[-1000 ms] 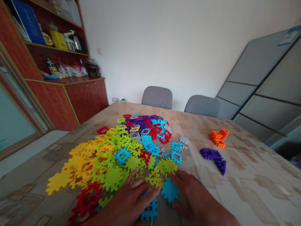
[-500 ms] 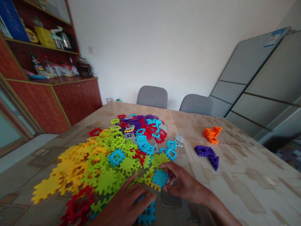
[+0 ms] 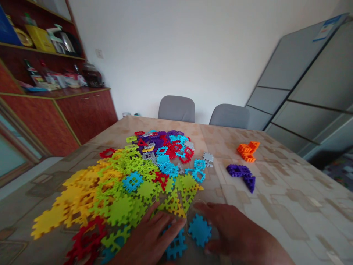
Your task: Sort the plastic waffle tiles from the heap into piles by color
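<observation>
See a flat, solid blue tile [image 3: 200, 230] with a toothed rim and matte face, lying on the smooth, patterned table [image 3: 278, 206]. Has right hand [image 3: 234, 226] arched half open just right of the tile, thumb and fingers parted around its edge; cannot tell whether touching it. Has left hand [image 3: 154, 235] left of the tile, fingers loosely bent over a windowed blue piece [image 3: 176, 243]; cannot tell whether gripping or released. Find notched green tiles [image 3: 121, 210] and yellow tiles [image 3: 51, 221] heaped farther left of the tile, ridged purple pieces [image 3: 239, 170] and orange pieces [image 3: 247, 151] beyond it, rightward.
</observation>
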The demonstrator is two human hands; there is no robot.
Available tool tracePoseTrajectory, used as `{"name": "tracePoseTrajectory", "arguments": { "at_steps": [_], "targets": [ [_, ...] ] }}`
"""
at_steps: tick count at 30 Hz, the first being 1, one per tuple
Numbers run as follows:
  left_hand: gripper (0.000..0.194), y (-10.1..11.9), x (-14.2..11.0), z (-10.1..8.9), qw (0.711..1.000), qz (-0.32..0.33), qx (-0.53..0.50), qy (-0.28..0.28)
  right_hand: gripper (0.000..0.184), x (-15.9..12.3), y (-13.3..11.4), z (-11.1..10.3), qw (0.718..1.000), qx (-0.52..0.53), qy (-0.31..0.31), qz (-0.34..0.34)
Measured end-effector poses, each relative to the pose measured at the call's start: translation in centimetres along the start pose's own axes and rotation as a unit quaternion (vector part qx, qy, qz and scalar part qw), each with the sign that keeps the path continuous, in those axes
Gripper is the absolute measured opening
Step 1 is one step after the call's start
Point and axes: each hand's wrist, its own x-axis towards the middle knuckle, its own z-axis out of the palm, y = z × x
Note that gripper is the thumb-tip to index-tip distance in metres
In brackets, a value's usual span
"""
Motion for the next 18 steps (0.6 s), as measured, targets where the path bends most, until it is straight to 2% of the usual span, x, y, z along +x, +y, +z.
{"name": "tracePoseTrajectory", "arguments": {
  "at_steps": [2,4,7,9,12,18],
  "targets": [
    [0.073,0.1,0.6,-0.1,1.0,0.007,-0.005,-0.011,0.057,0.1,-0.1,0.0,0.999,-0.017,-0.028,0.028],
    [0.072,0.3,1.3,-1.0,0.999,-0.001,-0.013,-0.038,0.061,0.5,0.0,0.1,0.997,-0.047,-0.044,0.046],
    [0.068,0.6,2.0,-3.0,0.996,-0.041,-0.02,-0.071,0.073,1.0,0.1,0.3,0.996,-0.07,-0.06,0.02],
    [0.069,0.6,2.0,-3.7,0.994,-0.072,-0.024,-0.078,0.074,1.3,0.1,0.5,0.997,-0.057,-0.055,-0.005],
    [0.073,0.5,1.3,-3.5,0.991,-0.091,-0.042,-0.088,0.071,1.5,0.0,0.9,0.999,-0.032,-0.026,-0.02],
    [0.076,0.5,1.0,-2.2,0.983,-0.093,-0.068,-0.145,0.073,1.9,0.3,1.8,0.999,-0.01,-0.001,-0.041]
  ]
}}
